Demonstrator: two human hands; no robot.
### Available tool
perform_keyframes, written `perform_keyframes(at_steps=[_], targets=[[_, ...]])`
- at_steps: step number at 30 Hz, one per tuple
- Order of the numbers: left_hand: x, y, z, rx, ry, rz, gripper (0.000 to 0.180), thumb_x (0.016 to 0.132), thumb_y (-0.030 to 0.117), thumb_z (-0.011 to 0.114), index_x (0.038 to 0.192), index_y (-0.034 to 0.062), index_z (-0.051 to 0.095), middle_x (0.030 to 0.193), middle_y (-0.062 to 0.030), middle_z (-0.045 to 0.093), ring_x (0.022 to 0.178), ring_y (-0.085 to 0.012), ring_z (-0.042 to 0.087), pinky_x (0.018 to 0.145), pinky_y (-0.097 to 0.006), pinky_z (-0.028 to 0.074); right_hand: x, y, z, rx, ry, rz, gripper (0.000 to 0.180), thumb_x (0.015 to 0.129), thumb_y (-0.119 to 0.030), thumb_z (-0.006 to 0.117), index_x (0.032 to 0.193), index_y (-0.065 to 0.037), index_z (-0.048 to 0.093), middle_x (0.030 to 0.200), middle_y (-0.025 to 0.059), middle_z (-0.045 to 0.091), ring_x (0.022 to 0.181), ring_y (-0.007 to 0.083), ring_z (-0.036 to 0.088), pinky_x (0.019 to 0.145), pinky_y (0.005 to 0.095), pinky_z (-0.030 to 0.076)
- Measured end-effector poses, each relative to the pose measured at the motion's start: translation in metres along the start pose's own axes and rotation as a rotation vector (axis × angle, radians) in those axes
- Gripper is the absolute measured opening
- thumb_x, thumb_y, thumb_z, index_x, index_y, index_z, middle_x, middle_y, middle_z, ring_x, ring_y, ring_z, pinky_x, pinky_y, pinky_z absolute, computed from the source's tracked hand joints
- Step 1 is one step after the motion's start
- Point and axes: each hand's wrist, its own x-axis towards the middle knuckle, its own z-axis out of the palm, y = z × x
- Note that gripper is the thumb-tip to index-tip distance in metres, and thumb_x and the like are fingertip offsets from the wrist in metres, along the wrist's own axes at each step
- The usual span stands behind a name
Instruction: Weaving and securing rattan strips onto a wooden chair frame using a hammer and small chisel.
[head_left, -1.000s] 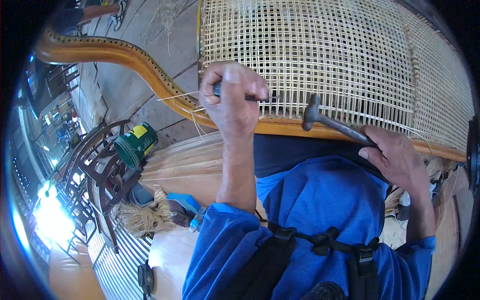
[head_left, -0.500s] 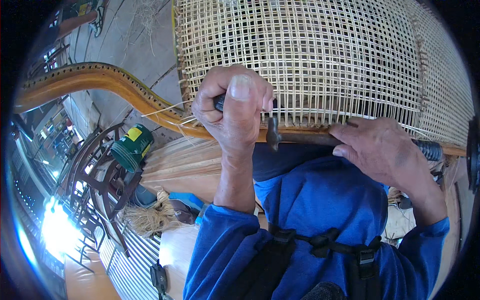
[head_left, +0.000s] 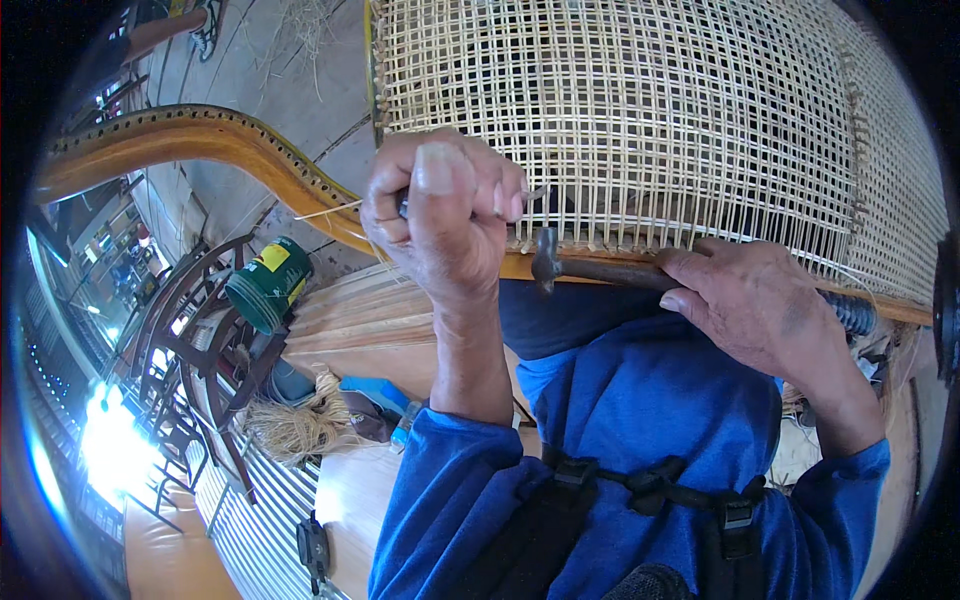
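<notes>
My left hand (head_left: 440,205) is closed in a fist, thumb up, around a dark-handled tool. The tool's narrow metal tip (head_left: 540,192) sticks out to the right over the woven cane panel (head_left: 620,120); its exact kind is unclear. My right hand (head_left: 755,300) is wrapped around a hammer (head_left: 615,272). The hammer lies along the varnished wooden rail (head_left: 515,266), its steel head to the left and a ribbed dark grip past my hand on the right. Cane strands run down into the rail between my hands.
At the left, a curved wooden frame piece (head_left: 215,140) carries a row of holes. Below it are a green bucket (head_left: 270,285), dark chair frames (head_left: 195,360) and a bundle of cane fibre (head_left: 300,420). A person's foot (head_left: 207,30) shows at the top left.
My left hand has shifted a little left, and the tool's tip now shows clear of the fingers. The right hand keeps hold of the hammer in nearly the same place.
</notes>
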Motion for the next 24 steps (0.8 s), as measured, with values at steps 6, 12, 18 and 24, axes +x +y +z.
perform_keyframes(at_steps=[6, 12, 18, 24], targets=[[0.0, 0.002, 0.007, -0.045, 0.035, -0.113, 0.029, 0.093, 0.021, 0.05, 0.07, 0.0048, 0.044, 0.052, -0.0055, 0.042, 0.041, -0.0152, 0.042, 0.041, -0.031, 0.045, 0.004, -0.003, 0.001, -0.036, -0.072, -0.006, 0.028, 0.089, -0.03, 0.056, 0.106, -0.008, 0.059, 0.083, 0.0112, 0.061, 0.077, 0.0287, 0.064, 0.068, 0.0391, 0.053], [0.004, -0.002, 0.015, -0.033, -0.008, -0.099, 0.024, 0.092, 0.014, 0.051, 0.071, 0.0037, 0.046, 0.052, -0.0039, 0.043, 0.042, -0.0113, 0.04, 0.04, -0.028, 0.043, 0.01, 0.009, 0.001, -0.01, 0.035, 0.026, 0.03, 0.089, -0.03, 0.057, 0.109, -0.009, 0.058, 0.082, 0.0113, 0.061, 0.077, 0.0288, 0.064, 0.068, 0.0403, 0.052], [0.006, 0.005, -0.002, -0.1, -0.03, -0.007, 0.021, 0.092, 0.012, 0.053, 0.074, 0.003, 0.047, 0.052, -0.0035, 0.044, 0.043, -0.0101, 0.042, 0.039, -0.027, 0.043, 0.009, -0.001, 0.001, -0.003, -0.072, -0.042, 0.03, 0.088, -0.029, 0.058, 0.11, -0.009, 0.058, 0.084, 0.0112, 0.061, 0.077, 0.0285, 0.064, 0.068, 0.0397, 0.052], [0.008, -0.002, 0.004, -0.082, 0.046, -0.09, 0.021, 0.092, 0.011, 0.053, 0.074, 0.0029, 0.047, 0.052, -0.0051, 0.047, 0.042, -0.0103, 0.042, 0.04, -0.027, 0.043, 0.017, 0.004, 0.008, -0.032, -0.062, -0.05, 0.029, 0.088, -0.029, 0.058, 0.109, -0.009, 0.058, 0.085, 0.0107, 0.062, 0.078, 0.028, 0.064, 0.068, 0.039, 0.053]])
